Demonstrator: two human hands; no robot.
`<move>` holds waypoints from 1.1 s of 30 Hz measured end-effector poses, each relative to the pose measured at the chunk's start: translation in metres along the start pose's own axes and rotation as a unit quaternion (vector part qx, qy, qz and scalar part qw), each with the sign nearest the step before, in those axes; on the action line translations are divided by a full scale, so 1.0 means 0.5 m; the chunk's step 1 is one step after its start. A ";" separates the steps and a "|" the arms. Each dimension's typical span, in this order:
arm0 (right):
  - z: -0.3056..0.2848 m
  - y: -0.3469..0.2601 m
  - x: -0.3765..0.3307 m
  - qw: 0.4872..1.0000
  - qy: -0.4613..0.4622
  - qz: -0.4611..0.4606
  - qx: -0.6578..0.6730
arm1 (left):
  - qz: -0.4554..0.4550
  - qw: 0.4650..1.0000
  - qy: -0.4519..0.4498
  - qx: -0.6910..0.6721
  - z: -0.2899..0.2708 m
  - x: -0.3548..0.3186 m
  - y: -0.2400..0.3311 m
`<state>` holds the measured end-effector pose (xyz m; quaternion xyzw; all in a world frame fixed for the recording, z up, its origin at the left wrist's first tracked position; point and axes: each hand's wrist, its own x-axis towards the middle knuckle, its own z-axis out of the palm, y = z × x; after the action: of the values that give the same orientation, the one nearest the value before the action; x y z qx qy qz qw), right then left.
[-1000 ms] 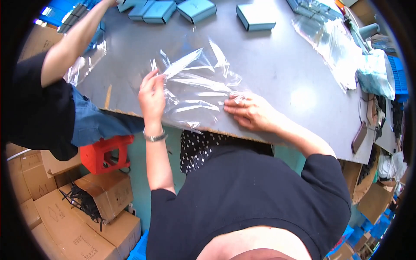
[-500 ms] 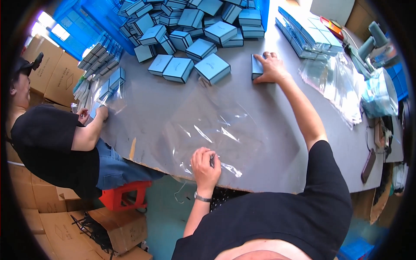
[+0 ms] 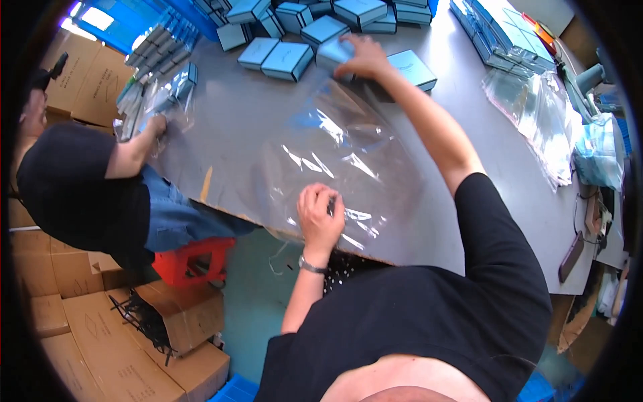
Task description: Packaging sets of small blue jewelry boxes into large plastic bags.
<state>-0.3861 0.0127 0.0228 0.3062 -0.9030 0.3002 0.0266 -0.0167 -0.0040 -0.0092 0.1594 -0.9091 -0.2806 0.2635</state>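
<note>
My left hand [image 3: 321,216] is closed near the table's front edge, pinching the edge of a large clear plastic bag [image 3: 348,151]. The bag spreads flat and wrinkled across the grey table, its far end reaching toward the boxes. My right arm stretches forward, and my right hand [image 3: 365,59] has its thumb and fingers around a small light blue box [image 3: 329,53] with dark edges. Another light blue box [image 3: 412,70] sits by itself just right of that hand. To the left, two more light blue boxes [image 3: 287,60] stand side by side.
A pile of light blue boxes [image 3: 248,9] lies at the back. Wrapped box stacks [image 3: 506,37] and clear bags [image 3: 536,120] are at the right, with a phone [image 3: 570,257] near the edge. A co-worker [image 3: 74,187] sits at the left on a red stool [image 3: 194,262].
My right hand has left the box on the right and moved left to another light blue box. The bag's far part has lifted and wrinkled. My left hand keeps its pinch; the view has shifted.
</note>
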 end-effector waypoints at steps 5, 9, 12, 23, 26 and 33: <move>-0.196 -0.075 -0.259 0.796 -0.202 -0.173 0.544 | -0.044 0.992 -0.045 -0.106 -0.022 0.029 -0.029; -0.207 -0.088 -0.502 0.780 -0.374 -0.306 0.397 | -0.228 0.841 -0.162 -0.462 -0.047 0.083 -0.039; -0.201 -0.085 -0.619 0.951 -0.217 -0.219 0.012 | -0.169 0.931 -0.123 -0.298 -0.061 0.098 -0.014; -0.046 -0.082 -0.554 0.979 0.014 -0.195 -0.056 | 0.114 0.993 0.010 -0.004 -0.092 -0.051 0.155; -0.060 -0.103 -0.554 0.986 -0.013 -0.168 -0.003 | 0.015 0.999 0.040 0.031 -0.086 -0.134 0.099; -0.049 -0.141 -0.500 0.980 -0.086 -0.163 0.080 | -0.086 0.988 0.107 -0.072 -0.103 -0.163 0.027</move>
<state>-0.1466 0.1161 0.0217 0.4747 -0.8131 0.3359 -0.0270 0.0769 0.0206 0.0035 0.2470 -0.8362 -0.3482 0.3443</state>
